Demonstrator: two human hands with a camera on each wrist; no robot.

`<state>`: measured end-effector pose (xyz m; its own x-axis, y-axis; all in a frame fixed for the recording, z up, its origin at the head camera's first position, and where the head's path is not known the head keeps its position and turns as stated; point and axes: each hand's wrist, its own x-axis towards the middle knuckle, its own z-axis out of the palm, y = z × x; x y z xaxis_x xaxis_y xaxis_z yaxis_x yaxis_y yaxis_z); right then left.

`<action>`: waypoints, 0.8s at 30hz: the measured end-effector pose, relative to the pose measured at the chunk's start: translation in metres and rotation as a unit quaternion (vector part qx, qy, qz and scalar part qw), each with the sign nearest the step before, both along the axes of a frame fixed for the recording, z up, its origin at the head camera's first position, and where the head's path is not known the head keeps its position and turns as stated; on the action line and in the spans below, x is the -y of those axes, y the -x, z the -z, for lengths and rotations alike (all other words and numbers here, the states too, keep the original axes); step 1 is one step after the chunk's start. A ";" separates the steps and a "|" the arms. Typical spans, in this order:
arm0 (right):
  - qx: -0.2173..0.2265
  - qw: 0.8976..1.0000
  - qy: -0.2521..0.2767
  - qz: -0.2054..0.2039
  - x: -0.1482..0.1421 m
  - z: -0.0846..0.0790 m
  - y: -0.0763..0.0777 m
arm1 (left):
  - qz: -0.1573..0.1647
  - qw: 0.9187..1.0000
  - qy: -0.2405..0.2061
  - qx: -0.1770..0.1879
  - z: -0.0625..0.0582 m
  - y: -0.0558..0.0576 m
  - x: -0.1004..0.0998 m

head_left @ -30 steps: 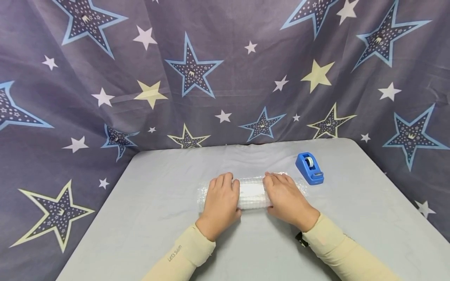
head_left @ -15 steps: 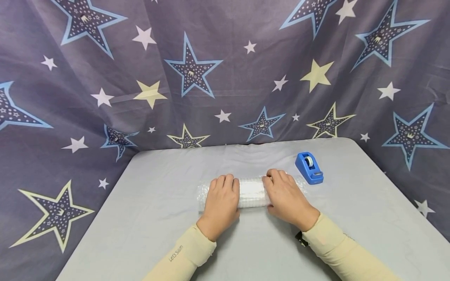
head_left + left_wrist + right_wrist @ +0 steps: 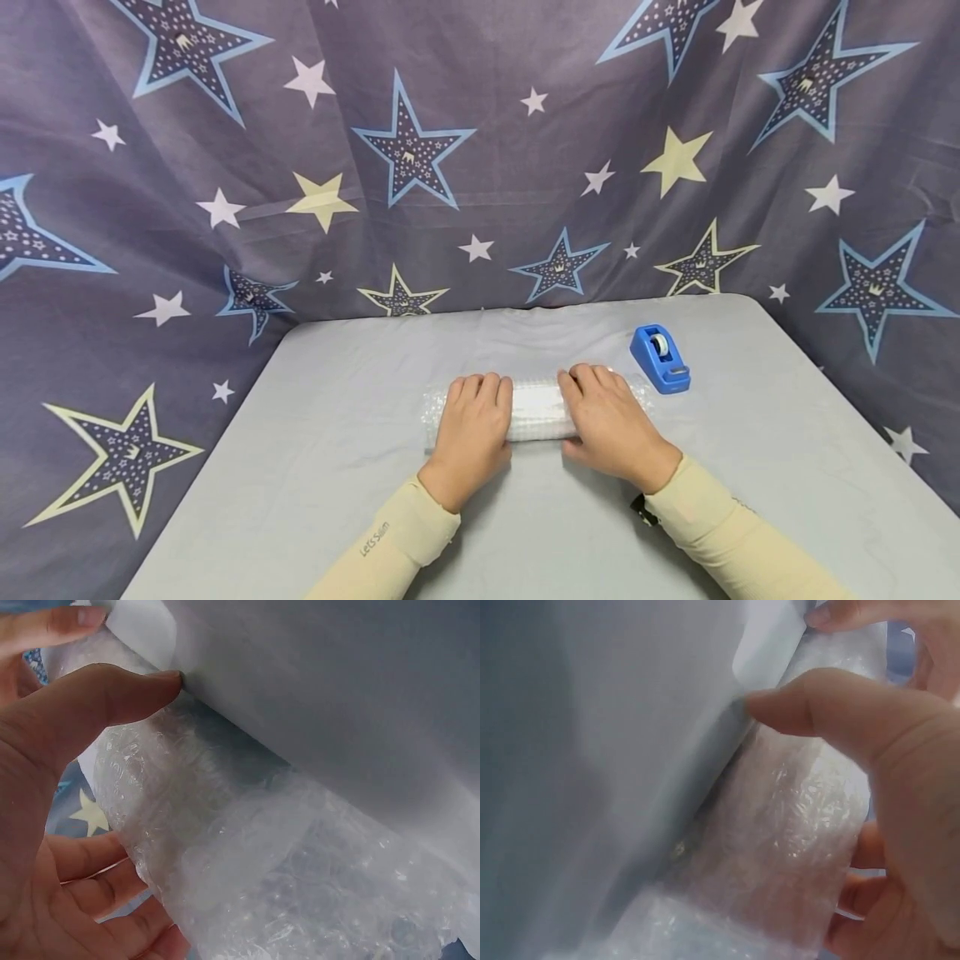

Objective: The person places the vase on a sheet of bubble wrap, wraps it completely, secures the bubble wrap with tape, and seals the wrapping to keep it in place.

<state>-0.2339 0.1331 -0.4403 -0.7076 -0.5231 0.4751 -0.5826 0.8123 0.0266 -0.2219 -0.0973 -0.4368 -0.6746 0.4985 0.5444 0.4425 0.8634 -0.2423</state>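
Note:
A roll of clear bubble wrap lies crosswise on the grey-covered table, with something white showing through its middle. My left hand grips the left half, fingers over the far side and thumb low on the near side. On the right half, my right hand holds it the same way. In the left wrist view, the thumb lies at the line where the bubble wrap meets the cloth, while the fingers curl round the other side. The right wrist view has the right thumb along that line too. Loose wrap sticks out past both hands.
A blue tape dispenser with a roll of tape stands just beyond the right end of the wrap. The table cover is slightly wrinkled at the back. Behind and at both sides hangs a dark curtain with stars.
The roll's near edge has shifted slightly away from me. My right fingers have re-set a little further over the top, and the right thumb has slid a bit left. The left hand is nearly still.

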 end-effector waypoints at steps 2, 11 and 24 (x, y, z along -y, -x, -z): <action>-0.001 1.000 -0.001 0.000 0.000 0.000 0.000 | 0.003 1.000 -0.007 0.000 0.000 0.001 0.000; 0.006 1.000 -0.010 0.004 -0.001 0.004 0.003 | 0.008 1.000 -0.008 0.008 -0.002 0.002 0.001; 0.020 1.000 0.003 0.003 -0.001 0.004 -0.002 | 0.007 1.000 -0.008 0.016 -0.001 0.002 0.003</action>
